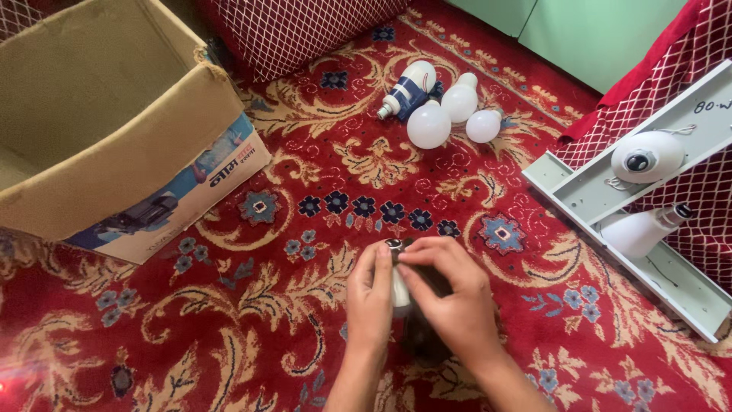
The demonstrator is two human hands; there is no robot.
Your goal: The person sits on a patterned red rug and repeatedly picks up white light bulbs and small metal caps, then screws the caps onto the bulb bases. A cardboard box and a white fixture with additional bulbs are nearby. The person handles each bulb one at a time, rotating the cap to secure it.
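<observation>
Both my hands hold one white light bulb low over the red patterned carpet. Its metal screw base points away from me. My left hand wraps the bulb's left side. My right hand covers its top and right side, fingertips close to the base. Most of the bulb's body is hidden under my fingers.
An open cardboard box stands at the left. Several white bulbs lie on the carpet ahead. At the right a grey-white metal tray holds two more bulbs. Red latticed cushions lie at the top and right.
</observation>
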